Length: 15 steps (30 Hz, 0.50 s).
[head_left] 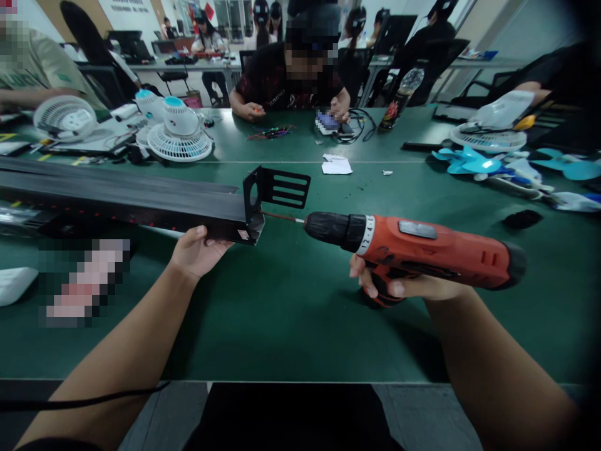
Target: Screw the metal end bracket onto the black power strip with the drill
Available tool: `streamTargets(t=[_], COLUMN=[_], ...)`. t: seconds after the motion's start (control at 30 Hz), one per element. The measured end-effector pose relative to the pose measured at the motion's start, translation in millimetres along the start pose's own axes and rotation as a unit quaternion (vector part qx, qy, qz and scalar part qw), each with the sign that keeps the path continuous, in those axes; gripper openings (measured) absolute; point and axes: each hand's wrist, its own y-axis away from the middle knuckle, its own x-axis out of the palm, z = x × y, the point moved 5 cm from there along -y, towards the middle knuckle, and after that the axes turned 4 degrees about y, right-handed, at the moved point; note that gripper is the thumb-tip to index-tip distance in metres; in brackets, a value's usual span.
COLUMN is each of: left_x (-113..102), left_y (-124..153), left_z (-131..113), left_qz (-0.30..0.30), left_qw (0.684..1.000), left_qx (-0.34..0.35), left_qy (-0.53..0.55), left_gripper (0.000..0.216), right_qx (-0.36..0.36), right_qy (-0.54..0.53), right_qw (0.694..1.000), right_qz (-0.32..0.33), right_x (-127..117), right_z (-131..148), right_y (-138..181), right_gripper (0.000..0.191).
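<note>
My right hand (389, 282) is wrapped round the handle of an orange and black cordless drill (436, 247), which points left. A long thin bit (282, 217) runs from its chuck to the end of a long black metal rail (201, 210). There the tip meets the foot of a black slotted bracket (277, 186) that stands upright on the rail; the exact contact point is too small to tell. Near that end, my left hand (201, 250) grips the rail from below, thumb on its front side. The rail stretches out of view on the left.
White fan parts (181, 138) lie at the back left, and blue fan blades (469, 161) at the right. Paper scraps (337, 165) lie beyond the bracket. A person (291, 75) sits opposite, handling small parts. A bottle (399, 100) stands near the far edge.
</note>
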Motion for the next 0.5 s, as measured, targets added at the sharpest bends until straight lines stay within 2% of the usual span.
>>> streamTargets(t=[0.17,0.5], left_x=[-1.8,-0.9], left_y=[0.8,1.2], left_z=[0.2,0.8], left_qz=[0.002,0.0], left_qw=[1.0,1.0], left_qx=[-0.004,-0.002], left_qy=[-0.002,-0.005], left_gripper=[0.041,0.05], right_qx=[-0.024,-0.031], right_qy=[0.005,0.013], right_qw=[1.0,0.999], right_qz=[-0.012,-0.037], right_x=[-2.8,-2.9], right_z=[0.6,2.9], right_y=[1.5,0.9], right_gripper=[0.051,0.054])
